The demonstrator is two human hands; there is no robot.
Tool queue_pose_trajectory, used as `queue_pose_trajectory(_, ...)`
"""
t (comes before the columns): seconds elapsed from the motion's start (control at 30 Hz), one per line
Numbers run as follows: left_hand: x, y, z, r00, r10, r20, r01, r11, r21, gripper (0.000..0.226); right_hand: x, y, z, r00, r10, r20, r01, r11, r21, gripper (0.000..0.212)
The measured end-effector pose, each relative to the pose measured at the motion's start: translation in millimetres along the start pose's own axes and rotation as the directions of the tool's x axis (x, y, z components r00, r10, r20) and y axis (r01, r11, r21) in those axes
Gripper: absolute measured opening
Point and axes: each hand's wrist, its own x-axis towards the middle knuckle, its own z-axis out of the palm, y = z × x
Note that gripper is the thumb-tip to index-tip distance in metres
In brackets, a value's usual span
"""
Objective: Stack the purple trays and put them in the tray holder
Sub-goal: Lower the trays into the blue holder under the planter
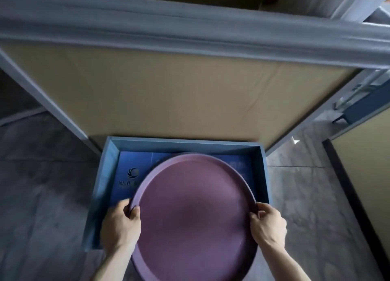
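I am holding the round purple tray (194, 209) between my left grip (121, 223) and right grip (267, 222), over the blue box (109, 160).

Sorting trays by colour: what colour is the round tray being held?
Purple, a dusty mauve; the round tray shows in the head view.

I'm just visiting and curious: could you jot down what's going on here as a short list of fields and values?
held item: round purple tray, possibly a stack; cannot tell
left hand: gripping the tray's left rim
right hand: gripping the tray's right rim
below the tray: open blue box on the floor
box bottom: blue sheet with a logo
behind the box: tan panel in a grey frame
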Motion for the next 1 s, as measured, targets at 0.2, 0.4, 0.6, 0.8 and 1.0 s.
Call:
queue_pose_trajectory(0.2,14.4,-0.8,9.3,0.999,0.044,0.009,-0.045,0.997,0.065,0.013,10.8,-9.4,14.8,0.998,-0.065,-0.017,0.064,0.996,-0.057,0.028)
queue_pose_trajectory(0.4,28.6,1.3,11.8,0.997,0.074,0.019,-0.076,0.992,0.100,0.014,14.0,-25.2,20.2,0.996,-0.086,-0.017,0.083,0.990,-0.110,0.013)
queue_pose_trajectory(0.6,32.1,0.0,16.3,0.998,0.061,0.016,-0.062,0.992,0.110,0.015,13.8,-33.6,20.6,0.999,-0.044,-0.017,0.042,0.993,-0.108,0.014)
queue_pose_trajectory(0.8,34.2,0.7,15.4,0.999,0.054,0.000,-0.054,0.991,0.126,0.013,14.1,-38.4,24.2,0.998,-0.038,-0.045,0.030,0.986,-0.163,0.019)
queue_pose_trajectory(1.0,35.3,0.2,15.3,0.998,0.063,-0.013,-0.061,0.990,0.130,0.012,20.6,-40.3,25.5,0.995,-0.097,-0.015,0.089,0.952,-0.292,0.029)
